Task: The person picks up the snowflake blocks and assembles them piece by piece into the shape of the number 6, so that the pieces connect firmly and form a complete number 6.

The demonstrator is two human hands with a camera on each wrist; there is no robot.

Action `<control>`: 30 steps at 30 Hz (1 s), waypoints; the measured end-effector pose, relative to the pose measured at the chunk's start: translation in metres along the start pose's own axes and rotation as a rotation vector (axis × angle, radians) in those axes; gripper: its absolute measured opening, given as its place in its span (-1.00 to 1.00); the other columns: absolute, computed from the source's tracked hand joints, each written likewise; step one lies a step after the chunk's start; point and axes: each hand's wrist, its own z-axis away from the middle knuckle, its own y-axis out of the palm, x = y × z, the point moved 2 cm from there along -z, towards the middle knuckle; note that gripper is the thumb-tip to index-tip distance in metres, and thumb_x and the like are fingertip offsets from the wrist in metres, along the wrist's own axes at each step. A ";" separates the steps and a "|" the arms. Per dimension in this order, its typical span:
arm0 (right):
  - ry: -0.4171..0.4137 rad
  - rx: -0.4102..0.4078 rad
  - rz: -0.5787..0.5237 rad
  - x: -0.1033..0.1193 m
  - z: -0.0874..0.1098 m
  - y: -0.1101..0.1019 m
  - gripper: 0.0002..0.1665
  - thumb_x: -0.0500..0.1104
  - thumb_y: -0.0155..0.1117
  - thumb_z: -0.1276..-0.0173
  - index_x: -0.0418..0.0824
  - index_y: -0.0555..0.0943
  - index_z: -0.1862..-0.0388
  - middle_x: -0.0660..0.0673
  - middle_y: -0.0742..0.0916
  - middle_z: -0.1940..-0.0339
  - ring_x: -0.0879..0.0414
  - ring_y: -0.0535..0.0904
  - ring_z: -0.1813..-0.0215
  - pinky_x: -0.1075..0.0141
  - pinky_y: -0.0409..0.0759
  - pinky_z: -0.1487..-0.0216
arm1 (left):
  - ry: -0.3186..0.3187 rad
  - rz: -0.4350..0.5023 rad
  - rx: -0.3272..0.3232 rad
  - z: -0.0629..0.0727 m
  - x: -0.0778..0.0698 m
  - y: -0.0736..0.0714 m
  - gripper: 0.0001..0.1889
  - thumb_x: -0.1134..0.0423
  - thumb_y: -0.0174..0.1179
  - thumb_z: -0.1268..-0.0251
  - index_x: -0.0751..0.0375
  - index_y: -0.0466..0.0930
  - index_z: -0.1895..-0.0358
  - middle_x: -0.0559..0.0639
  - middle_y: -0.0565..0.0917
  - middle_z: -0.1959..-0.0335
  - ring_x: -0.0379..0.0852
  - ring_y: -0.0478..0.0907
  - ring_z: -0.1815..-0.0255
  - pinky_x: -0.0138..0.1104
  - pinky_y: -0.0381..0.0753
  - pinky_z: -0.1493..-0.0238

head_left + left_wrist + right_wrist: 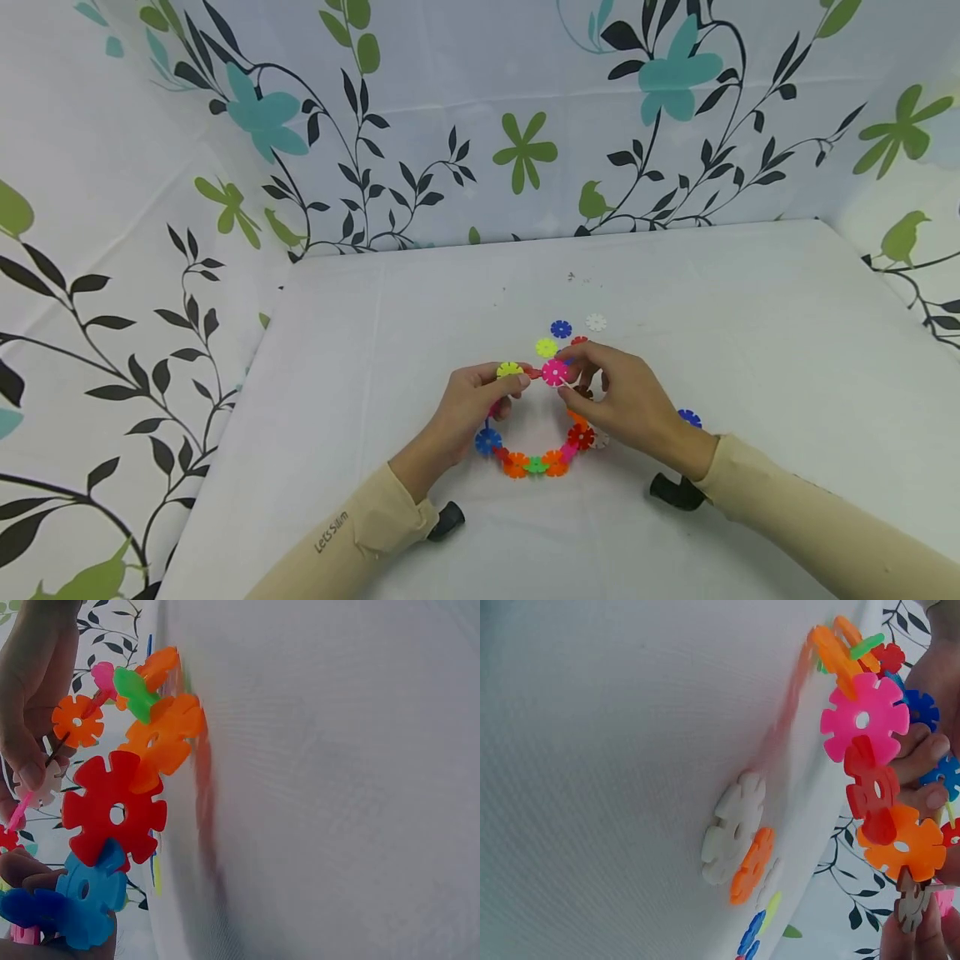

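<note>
Notched plastic discs in many colours are linked into a ring-shaped chain, with an orange disc and a green disc along its near side. My left hand pinches the chain by a yellow disc, beside a red disc seen nearly edge-on. Right of that, a pink disc faces up between the two hands. My right hand pinches a white disc between thumb and fingers, next to an orange disc of the chain. Part of the ring is hidden behind the right hand.
Loose discs lie beyond the hands, among them a blue disc, a white disc and a yellow disc. Another blue disc lies by the right wrist. A patterned cloth hangs behind the white table.
</note>
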 end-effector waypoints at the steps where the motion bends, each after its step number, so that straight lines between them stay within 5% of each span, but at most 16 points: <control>1: -0.011 -0.008 0.000 0.000 0.000 0.000 -0.38 -0.17 0.64 -0.07 -0.10 0.62 -0.14 0.16 0.70 0.32 0.25 0.58 0.28 0.19 0.63 0.26 | 0.004 -0.008 -0.001 0.000 0.000 0.000 -0.64 0.07 0.33 -0.35 0.31 0.71 -0.01 0.26 0.56 0.34 -0.08 0.45 0.45 -0.35 0.46 0.32; 7: -0.095 -0.060 0.022 0.000 0.003 0.001 -0.37 -0.21 0.63 -0.08 -0.12 0.62 -0.15 0.13 0.69 0.29 0.27 0.57 0.27 0.18 0.64 0.27 | 0.055 -0.043 0.003 0.002 -0.001 0.000 -0.66 0.08 0.36 -0.34 0.19 0.74 -0.06 0.04 0.50 0.54 -0.09 0.42 0.46 -0.31 0.41 0.35; 21: -0.244 -0.161 0.042 0.002 0.008 0.003 -0.39 -0.22 0.67 -0.04 -0.16 0.66 -0.11 0.07 0.72 0.20 0.28 0.59 0.31 0.21 0.69 0.35 | 0.131 -0.090 0.008 0.005 -0.003 0.004 -0.71 0.12 0.35 -0.36 0.18 0.76 -0.03 0.01 0.47 0.58 -0.11 0.41 0.47 -0.31 0.39 0.39; 30: -0.332 -0.195 0.047 0.004 0.009 0.006 -0.43 -0.22 0.66 -0.01 -0.22 0.70 -0.05 -0.01 0.76 0.25 0.22 0.64 0.36 0.21 0.70 0.37 | 0.113 -0.137 -0.002 0.004 -0.003 0.005 -0.66 0.12 0.30 -0.39 0.42 0.69 0.14 0.01 0.46 0.63 -0.11 0.39 0.49 -0.31 0.40 0.39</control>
